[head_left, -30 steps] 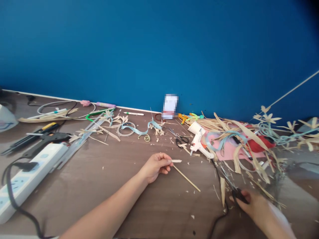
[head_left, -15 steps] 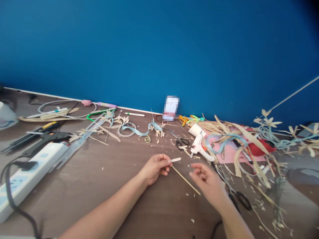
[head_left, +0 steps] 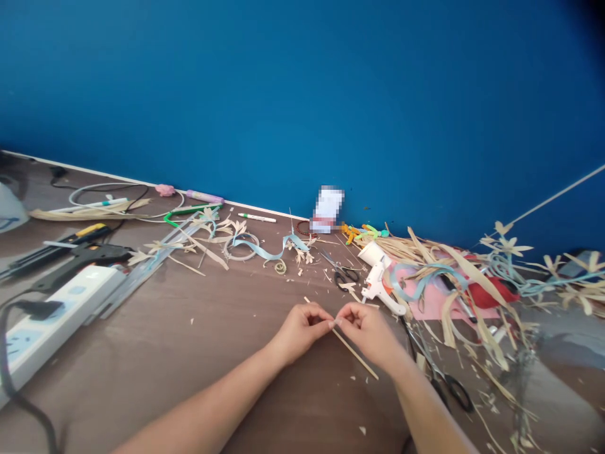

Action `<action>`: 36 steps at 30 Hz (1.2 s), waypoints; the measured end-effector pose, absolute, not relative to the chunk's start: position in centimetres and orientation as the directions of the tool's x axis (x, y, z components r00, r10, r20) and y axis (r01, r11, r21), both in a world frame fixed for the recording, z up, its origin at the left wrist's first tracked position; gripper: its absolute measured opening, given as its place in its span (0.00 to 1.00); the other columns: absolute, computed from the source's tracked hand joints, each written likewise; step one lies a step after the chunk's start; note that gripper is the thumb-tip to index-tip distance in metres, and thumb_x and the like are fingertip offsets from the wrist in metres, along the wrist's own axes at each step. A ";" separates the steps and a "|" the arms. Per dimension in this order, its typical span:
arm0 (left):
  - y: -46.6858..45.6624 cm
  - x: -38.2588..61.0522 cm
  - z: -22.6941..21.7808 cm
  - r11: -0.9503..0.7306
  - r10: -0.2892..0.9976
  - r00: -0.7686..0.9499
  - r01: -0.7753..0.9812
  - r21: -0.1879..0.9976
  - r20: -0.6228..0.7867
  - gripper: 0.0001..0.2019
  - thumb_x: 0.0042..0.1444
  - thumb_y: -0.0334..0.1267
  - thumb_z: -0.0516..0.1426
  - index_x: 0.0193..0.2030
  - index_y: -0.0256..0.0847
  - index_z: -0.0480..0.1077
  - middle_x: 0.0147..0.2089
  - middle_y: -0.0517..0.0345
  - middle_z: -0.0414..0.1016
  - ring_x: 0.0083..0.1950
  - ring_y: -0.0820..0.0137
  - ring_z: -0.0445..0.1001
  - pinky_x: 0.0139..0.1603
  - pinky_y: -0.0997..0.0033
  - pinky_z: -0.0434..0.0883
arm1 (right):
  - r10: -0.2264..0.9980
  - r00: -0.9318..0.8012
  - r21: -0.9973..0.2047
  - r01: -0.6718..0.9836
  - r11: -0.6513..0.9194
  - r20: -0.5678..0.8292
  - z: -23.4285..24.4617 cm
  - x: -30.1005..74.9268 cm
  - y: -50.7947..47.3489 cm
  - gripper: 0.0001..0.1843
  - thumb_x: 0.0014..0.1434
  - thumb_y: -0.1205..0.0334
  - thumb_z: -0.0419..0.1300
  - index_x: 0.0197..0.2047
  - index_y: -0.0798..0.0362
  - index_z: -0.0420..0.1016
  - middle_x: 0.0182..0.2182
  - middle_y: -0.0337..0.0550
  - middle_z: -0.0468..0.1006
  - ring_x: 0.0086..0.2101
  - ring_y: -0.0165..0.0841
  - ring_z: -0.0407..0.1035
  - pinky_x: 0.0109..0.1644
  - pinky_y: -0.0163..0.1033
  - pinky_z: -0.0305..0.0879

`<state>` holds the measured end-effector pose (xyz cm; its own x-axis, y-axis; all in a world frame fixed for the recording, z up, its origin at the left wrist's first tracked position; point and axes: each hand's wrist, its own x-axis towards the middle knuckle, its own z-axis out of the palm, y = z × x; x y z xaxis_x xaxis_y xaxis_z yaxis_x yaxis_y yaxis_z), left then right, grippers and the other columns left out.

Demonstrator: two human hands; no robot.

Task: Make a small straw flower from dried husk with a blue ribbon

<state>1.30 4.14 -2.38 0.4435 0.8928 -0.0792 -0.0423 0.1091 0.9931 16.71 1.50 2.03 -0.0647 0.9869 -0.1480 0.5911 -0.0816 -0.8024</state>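
My left hand and my right hand meet fingertip to fingertip above the brown table. Both pinch a thin pale wooden stick that slants from the upper left between the hands down to the lower right. A short end of the stick pokes out above my left fingers. Earlier my left hand held a small pale strip at the stick's top, and now the fingers hide it. Black-handled scissors lie just right of my right wrist.
A white glue gun and smaller scissors lie beyond the hands. Dried leaf strips, blue ribbon and pink paper heap up at the right. A white power strip, black tools and cables fill the left. A blue wall stands behind.
My right hand left the scissors at the right and came over to the stick, closing on it beside my left hand. The small strip is now covered by fingers.
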 end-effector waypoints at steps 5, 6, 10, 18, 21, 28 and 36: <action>4.3 1.3 -2.3 0.189 0.905 0.398 -0.062 0.980 -0.149 0.11 0.43 0.43 0.59 0.25 0.34 0.71 0.21 0.60 0.70 0.22 0.78 0.61 0.23 0.77 0.56 | 0.997 0.046 -0.475 0.880 -0.008 0.068 2.8 18.4 4.3 0.12 0.51 0.59 0.54 0.39 0.52 0.71 0.33 0.42 0.74 0.30 0.32 0.67 0.32 0.34 0.60; 4.3 1.3 -2.2 0.215 0.904 0.394 -0.088 0.973 -0.165 0.11 0.43 0.43 0.59 0.25 0.35 0.69 0.22 0.60 0.71 0.20 0.79 0.60 0.22 0.78 0.55 | 0.992 0.068 -0.361 0.932 -0.026 0.104 2.7 18.7 5.0 0.14 0.51 0.60 0.55 0.41 0.52 0.70 0.37 0.44 0.74 0.34 0.34 0.68 0.35 0.35 0.60; 4.4 1.2 -2.1 0.306 0.887 0.417 -0.207 0.929 -0.199 0.12 0.45 0.43 0.57 0.29 0.37 0.63 0.25 0.58 0.74 0.14 0.82 0.55 0.17 0.79 0.53 | 0.996 0.070 -0.125 0.990 -0.063 0.052 1.7 19.3 7.1 0.13 0.50 0.62 0.56 0.40 0.52 0.72 0.40 0.47 0.74 0.38 0.37 0.69 0.37 0.36 0.59; 4.6 1.2 -1.8 0.381 0.871 0.417 -0.247 0.891 -0.257 0.17 0.44 0.42 0.58 0.40 0.34 0.64 0.33 0.48 0.77 0.15 0.80 0.65 0.14 0.81 0.54 | 0.992 0.094 -0.124 0.989 -0.082 0.089 1.3 18.5 6.6 0.05 0.50 0.68 0.54 0.26 0.52 0.71 0.24 0.44 0.75 0.28 0.35 0.69 0.28 0.35 0.55; 4.7 1.2 -2.0 0.427 0.866 0.396 -0.272 0.862 -0.305 0.15 0.44 0.42 0.58 0.36 0.33 0.66 0.34 0.47 0.76 0.19 0.78 0.70 0.16 0.83 0.59 | 0.974 0.114 -0.194 0.978 -0.076 0.194 1.7 17.2 5.1 0.06 0.52 0.67 0.52 0.27 0.52 0.68 0.25 0.42 0.74 0.27 0.33 0.68 0.28 0.35 0.55; 4.8 1.3 -2.3 0.405 0.900 0.323 -0.367 0.837 -0.293 0.13 0.42 0.42 0.59 0.30 0.35 0.64 0.22 0.60 0.71 0.19 0.76 0.71 0.16 0.84 0.60 | 0.900 -0.008 -0.403 0.892 0.204 0.437 0.2 12.6 2.4 0.06 0.55 0.65 0.50 0.27 0.52 0.64 0.25 0.40 0.70 0.27 0.30 0.65 0.30 0.33 0.57; 4.8 1.4 -2.3 0.364 0.916 0.297 -0.340 0.867 -0.268 0.12 0.42 0.42 0.58 0.29 0.34 0.65 0.20 0.63 0.67 0.18 0.80 0.66 0.18 0.82 0.62 | 0.883 -0.077 -0.357 0.896 0.265 0.464 -1.0 12.6 2.6 0.08 0.56 0.67 0.48 0.29 0.53 0.66 0.28 0.43 0.70 0.29 0.31 0.65 0.32 0.33 0.58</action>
<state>1.42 4.76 -2.27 0.2972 0.9165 -0.2678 -0.3403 0.3637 0.8671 12.60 2.63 -1.02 -0.0768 0.8827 0.4637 0.8956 0.2655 -0.3569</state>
